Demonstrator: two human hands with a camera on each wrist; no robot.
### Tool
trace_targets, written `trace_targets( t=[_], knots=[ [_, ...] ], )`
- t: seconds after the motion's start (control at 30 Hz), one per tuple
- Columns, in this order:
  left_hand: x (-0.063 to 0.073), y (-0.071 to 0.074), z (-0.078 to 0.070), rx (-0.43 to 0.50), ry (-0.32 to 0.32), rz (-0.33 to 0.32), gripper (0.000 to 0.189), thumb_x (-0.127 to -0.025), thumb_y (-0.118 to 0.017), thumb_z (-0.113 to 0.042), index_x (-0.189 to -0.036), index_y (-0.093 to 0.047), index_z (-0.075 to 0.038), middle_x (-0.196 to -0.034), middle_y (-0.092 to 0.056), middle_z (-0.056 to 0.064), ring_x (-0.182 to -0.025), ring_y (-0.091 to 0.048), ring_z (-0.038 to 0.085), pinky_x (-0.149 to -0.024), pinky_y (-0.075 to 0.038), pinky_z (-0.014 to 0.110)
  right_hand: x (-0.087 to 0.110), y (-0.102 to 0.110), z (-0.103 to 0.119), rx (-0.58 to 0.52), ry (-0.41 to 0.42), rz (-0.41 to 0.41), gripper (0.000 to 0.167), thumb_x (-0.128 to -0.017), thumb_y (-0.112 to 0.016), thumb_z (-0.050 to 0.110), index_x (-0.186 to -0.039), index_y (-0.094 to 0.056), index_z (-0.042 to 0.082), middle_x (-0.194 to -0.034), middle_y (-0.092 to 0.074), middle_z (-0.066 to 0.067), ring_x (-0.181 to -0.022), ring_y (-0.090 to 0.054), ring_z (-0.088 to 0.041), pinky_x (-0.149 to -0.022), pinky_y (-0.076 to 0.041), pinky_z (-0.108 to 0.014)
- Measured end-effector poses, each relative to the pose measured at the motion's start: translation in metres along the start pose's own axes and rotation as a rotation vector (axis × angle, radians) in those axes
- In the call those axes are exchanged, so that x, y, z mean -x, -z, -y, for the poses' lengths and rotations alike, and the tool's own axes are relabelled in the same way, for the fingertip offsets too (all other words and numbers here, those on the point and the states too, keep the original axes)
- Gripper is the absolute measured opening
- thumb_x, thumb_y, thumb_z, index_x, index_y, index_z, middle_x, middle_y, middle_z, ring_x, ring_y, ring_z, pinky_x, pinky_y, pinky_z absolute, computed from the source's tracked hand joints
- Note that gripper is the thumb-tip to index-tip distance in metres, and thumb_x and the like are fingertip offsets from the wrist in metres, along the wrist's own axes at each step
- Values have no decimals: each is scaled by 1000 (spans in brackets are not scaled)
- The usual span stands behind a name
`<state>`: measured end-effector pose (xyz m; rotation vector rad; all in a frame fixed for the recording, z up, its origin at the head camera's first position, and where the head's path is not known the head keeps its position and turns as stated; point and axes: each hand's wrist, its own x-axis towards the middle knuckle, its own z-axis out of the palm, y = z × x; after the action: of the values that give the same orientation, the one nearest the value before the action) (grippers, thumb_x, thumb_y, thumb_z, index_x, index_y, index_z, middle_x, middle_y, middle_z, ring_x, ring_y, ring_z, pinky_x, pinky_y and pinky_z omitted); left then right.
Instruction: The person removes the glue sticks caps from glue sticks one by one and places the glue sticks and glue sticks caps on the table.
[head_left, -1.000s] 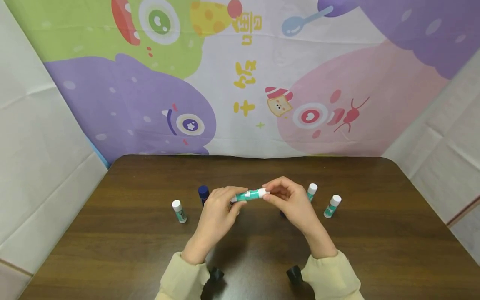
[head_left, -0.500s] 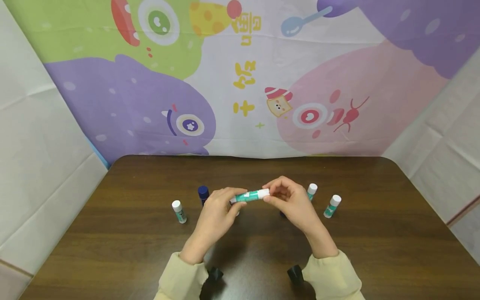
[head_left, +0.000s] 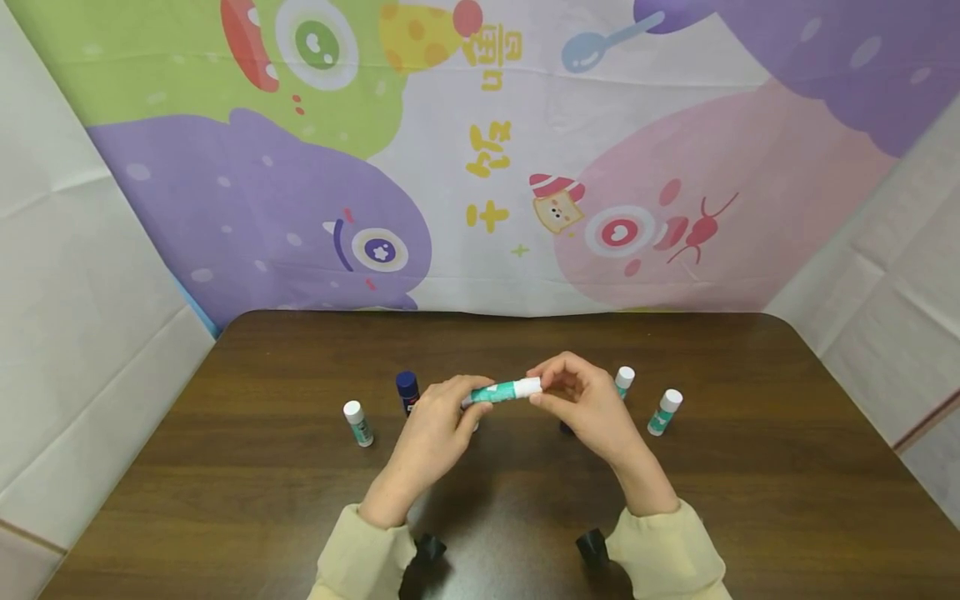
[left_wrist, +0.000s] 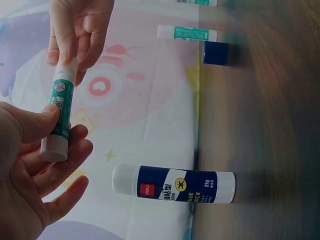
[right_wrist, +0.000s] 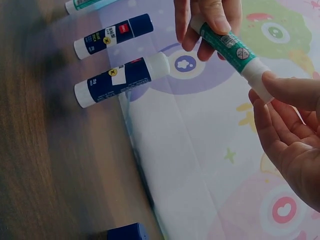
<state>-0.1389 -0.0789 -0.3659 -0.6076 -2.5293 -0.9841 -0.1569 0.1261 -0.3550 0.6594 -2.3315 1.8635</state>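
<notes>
A glue stick [head_left: 493, 392] with a green label and a white cap [head_left: 528, 387] is held level above the table between both hands. My left hand [head_left: 437, 427] pinches its body between thumb and fingers; in the left wrist view the thumb [left_wrist: 42, 122] lies across the label. At the other end, my right hand [head_left: 588, 410] pinches the white cap with thumb and fingertips, as the right wrist view shows at the cap [right_wrist: 260, 80]. A navy glue stick with a white top [left_wrist: 175, 184] stands behind the left hand, largely hidden in the head view.
On the brown table [head_left: 300, 517] a green-labelled glue stick [head_left: 358, 423] stands at left, beside a navy-capped one [head_left: 407, 390]. Two more green ones [head_left: 623, 381] [head_left: 664, 413] stand at right. A short dark blue cylinder [left_wrist: 216, 53] sits near the right hand. A printed cloth [head_left: 480, 275] hangs behind.
My right hand has shifted very slightly to the right, and a little more of the held glue stick's white end shows. My left hand is nearly still.
</notes>
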Motion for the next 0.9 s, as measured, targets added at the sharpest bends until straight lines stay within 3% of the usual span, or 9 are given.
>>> trace_targets(
  t=[0.3,0.6,0.9],
  knots=[
    [0,0,0,-5,8,8,18,-84,-64,-14,-103,-62,-15,-85,-61,-7,-68,-49,8,-73,-43,32,0,0,-1,12,38,-11,15,-78,-67,-1,-81,-52,3,-100,-63,-15,-85,-60,-12,-72,-49,-24],
    [0,0,2,-20,5,-5,17,-85,-63,-17,-102,-61,-18,-80,-59,-10,-76,-55,14,-73,-45,33,-1,0,-1,0,50,-26,15,-78,-67,-2,-82,-53,1,-100,-63,-16,-88,-61,-11,-74,-49,-23],
    [0,-1,3,-26,25,-16,17,-87,-61,-15,-104,-58,-15,-70,-56,-8,-64,-51,9,-62,-42,29,-1,0,-3,-29,33,-39,15,-78,-66,-4,-82,-54,4,-102,-60,-25,-90,-62,-10,-77,-50,-23]
  ],
)
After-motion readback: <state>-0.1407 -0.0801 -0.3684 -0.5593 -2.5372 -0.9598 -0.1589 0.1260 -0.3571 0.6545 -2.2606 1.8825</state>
